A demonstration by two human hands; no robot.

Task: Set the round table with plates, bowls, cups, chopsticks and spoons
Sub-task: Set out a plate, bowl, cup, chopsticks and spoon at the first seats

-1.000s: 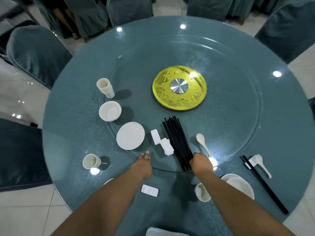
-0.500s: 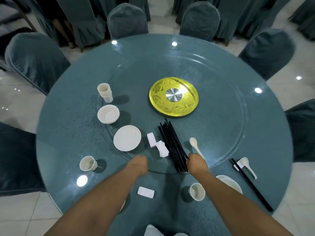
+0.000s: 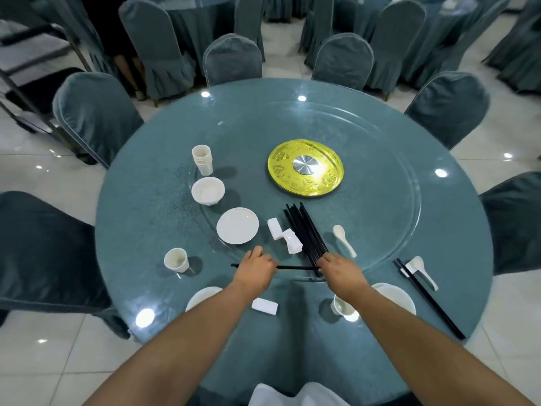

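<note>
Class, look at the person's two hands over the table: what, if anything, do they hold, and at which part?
Thin black chopsticks lying crosswise: the left hand grips near one end, the right hand the other.

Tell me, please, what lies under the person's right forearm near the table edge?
Under the right forearm sit a white cup and a white plate, each partly showing. The arm covers the rest of both, so anything else on the plate cannot be seen.
</note>
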